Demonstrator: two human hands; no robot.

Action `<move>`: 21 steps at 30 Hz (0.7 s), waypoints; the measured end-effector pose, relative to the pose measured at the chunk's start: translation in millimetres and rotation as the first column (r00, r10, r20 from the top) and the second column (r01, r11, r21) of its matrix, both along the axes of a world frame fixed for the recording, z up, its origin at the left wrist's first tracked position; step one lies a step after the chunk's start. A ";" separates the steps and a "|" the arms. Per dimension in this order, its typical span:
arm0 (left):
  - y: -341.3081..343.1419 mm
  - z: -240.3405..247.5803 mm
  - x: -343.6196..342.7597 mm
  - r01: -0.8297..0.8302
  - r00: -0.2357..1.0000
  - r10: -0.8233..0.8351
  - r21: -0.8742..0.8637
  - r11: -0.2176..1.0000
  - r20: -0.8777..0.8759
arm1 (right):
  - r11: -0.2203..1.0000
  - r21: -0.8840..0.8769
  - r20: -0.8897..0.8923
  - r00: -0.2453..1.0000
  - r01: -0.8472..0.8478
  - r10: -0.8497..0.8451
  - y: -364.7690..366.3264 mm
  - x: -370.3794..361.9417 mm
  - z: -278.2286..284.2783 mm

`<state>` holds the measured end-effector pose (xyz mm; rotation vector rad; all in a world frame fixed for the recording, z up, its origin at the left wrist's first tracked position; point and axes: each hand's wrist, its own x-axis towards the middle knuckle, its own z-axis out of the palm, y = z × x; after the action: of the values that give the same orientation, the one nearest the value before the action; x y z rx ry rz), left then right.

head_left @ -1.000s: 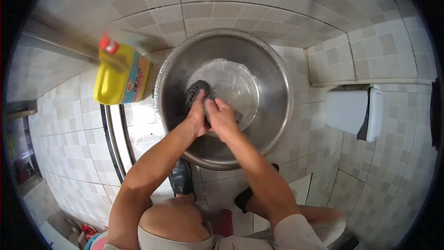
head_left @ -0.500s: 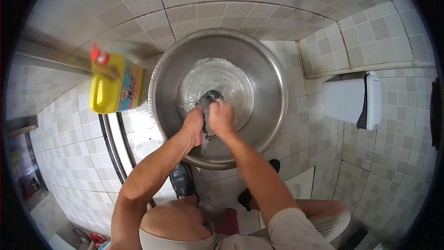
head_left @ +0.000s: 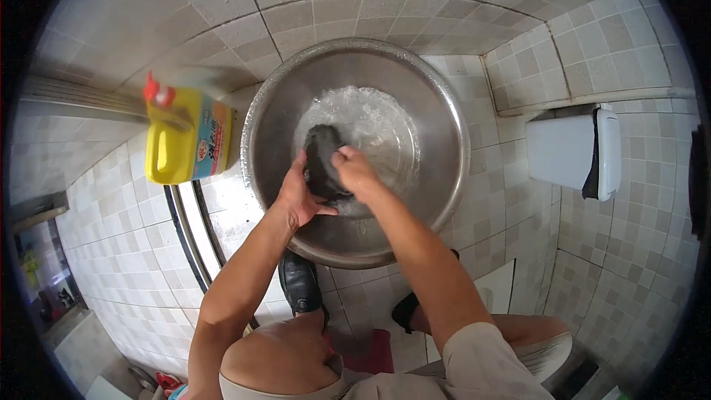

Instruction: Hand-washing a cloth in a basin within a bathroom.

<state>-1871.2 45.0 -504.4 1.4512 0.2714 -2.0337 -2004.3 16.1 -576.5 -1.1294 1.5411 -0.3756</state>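
Note:
Over the large stainless steel basin (head_left: 444,200), both hands hold a dark grey, elongated, wet thing (head_left: 323,157) with a rounded far end. Whether it is a shoe or bunched cloth cannot be made out. My left hand (head_left: 298,198) cups its left side and near end, its fingers partly hidden. The fingers of my right hand (head_left: 355,172) are bent against its right edge. Shallow, rippling water (head_left: 381,130) covers the basin's bottom beneath it.
A yellow jug (head_left: 172,144) with a red cap stands left of the basin. To the right, a white bin (head_left: 566,150) is by the tiled wall. My black shoes (head_left: 302,287) flank the basin's near side, with a dark red stool or mat (head_left: 374,355) below me.
The dark thing was squeezed narrow between both hands and now shows broader. My left hand has loosened and shifted left; the water has spread into wider ripples.

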 end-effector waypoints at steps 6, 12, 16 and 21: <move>-1.9 -40.5 34.0 -0.252 0.937 0.178 -0.228 0.941 -0.299 | 0.997 -0.073 0.428 0.903 -0.002 0.033 42.5 47.1 96.6; -9.9 -92.8 31.9 -0.344 0.845 0.108 -0.378 0.859 -0.523 | 0.929 -0.351 0.230 0.952 -0.113 0.203 49.1 42.6 115.4; 7.8 -59.5 7.7 -0.283 0.944 0.160 -0.461 0.841 -0.288 | 0.890 -0.451 -0.002 0.998 -0.062 0.069 43.9 32.3 90.4; -3.5 -22.8 -14.9 0.029 1.000 -0.027 -0.245 0.969 0.010 | 0.876 -0.476 -0.341 0.934 -0.078 -0.102 23.7 -18.4 17.0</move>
<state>-1886.2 41.5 -527.2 1.3141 -0.0053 -2.0040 -2022.7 39.8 -559.6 -1.6512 1.8296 -0.6154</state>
